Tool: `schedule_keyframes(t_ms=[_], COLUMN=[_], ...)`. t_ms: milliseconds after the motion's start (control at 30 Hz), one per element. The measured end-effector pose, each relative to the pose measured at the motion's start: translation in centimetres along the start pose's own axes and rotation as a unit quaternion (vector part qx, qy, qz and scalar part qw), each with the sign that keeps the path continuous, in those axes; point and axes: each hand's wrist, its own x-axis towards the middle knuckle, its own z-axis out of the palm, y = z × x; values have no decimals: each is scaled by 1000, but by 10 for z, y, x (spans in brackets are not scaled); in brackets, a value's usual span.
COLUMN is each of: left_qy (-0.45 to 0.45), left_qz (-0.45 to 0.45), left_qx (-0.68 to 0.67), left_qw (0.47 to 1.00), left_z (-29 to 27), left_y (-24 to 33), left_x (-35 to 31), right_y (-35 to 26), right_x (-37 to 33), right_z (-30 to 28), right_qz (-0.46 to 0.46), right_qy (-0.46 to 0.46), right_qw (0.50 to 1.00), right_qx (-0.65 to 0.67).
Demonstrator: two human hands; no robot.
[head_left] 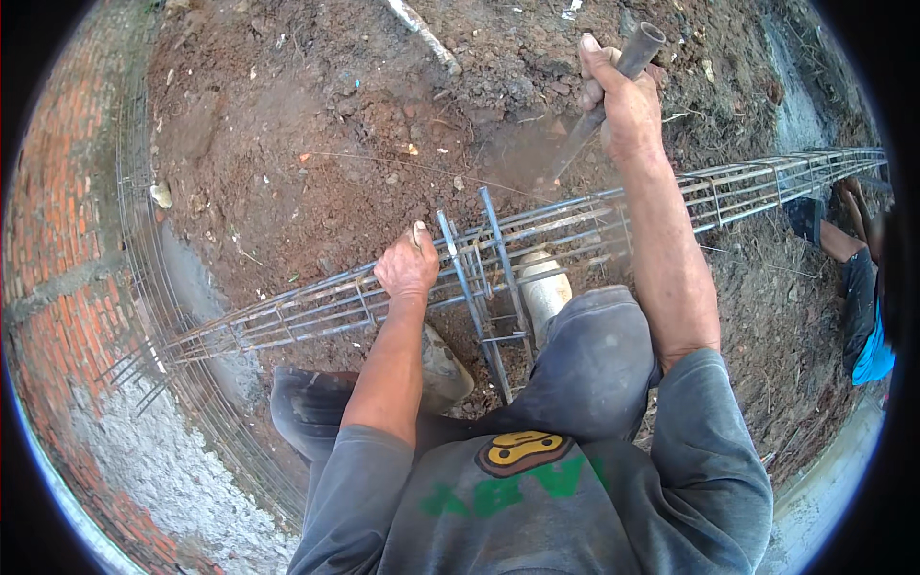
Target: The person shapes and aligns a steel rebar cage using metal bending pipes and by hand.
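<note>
A long rebar cage [316,311] of thin steel bars and square stirrups runs across the ground before me, from lower left to upper right. My left hand [407,264] is closed around its upper bars, left of the middle. Beside that hand, upright bars [498,244] cross the cage and stick up above it. In my raised right hand [623,96] is a hollow metal pipe [586,126], its open end up and its lower end slanting down left to the soil just beyond the cage. The pipe's lower part looks blurred.
Reddish-brown soil [287,192] lies beyond the cage, with a whitish stick [422,34] at the top. A brick wall [62,230] and more long bars [129,192] stand at the left. At the right edge, another person's arm [841,241] is near the cage's far end.
</note>
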Motion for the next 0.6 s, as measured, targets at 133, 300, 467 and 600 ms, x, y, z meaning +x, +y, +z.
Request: schedule_keyframes(t_ms=[133,300,467,600], left_qy=[35,33,-34,-70], left_qz=[14,15,-4,-21], left_qx=[-9,-11,1,7], left_qw=[999,999,999,997], left_z=[6,3,-5,-9], left_y=[-3,-2,1,3], left_x=[0,-1,1,3], right_y=[-13,-56,-100,-118], right_x=[-18,-44,-76,-102], right_z=[5,7,-4,-5], right_qz=[-64,-109,-174,-238], right_qy=[-34,-87,-137,-189], right_qw=[997,990,975,953], right_qx=[12,15,19,16])
